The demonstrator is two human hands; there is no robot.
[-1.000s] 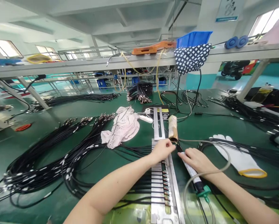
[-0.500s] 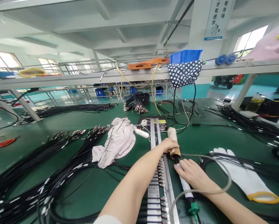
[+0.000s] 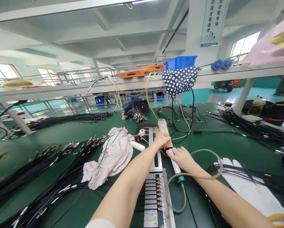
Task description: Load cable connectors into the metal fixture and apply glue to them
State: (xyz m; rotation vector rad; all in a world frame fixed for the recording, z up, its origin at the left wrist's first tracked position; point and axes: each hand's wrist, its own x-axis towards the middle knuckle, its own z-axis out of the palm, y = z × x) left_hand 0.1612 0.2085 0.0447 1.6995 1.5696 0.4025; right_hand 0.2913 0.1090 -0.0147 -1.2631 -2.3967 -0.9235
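Observation:
My left hand [image 3: 162, 140] is wrapped round a brown, tape-covered cardboard sleeve [image 3: 164, 127]. Just behind it, my right hand [image 3: 181, 156] grips a slim white-wrapped tube [image 3: 176, 167], whose front end meets or enters the sleeve; my fingers partly hide that joint. At the tube's rear is a green cap [image 3: 181, 180] with a clear hose [image 3: 169, 202] looping from it. Under my left forearm and beside the tube lies a long metal fixture [image 3: 170, 202]. Black cables lie across it, their small metal connectors [image 3: 159, 194] in a row.
Left of my arms lie a crumpled pale cloth [image 3: 115, 155] and bundles of black cables [image 3: 77, 171]. A white glove [image 3: 253, 190] rests at the right. Beyond the fixture sits a black box [image 3: 142, 131]; a shelf rail [image 3: 137, 85] crosses above the bench.
Both hands have moved forward and left in view with the sleeve and tube. The sleeve now lies over the far part of the fixture, and the view has shifted.

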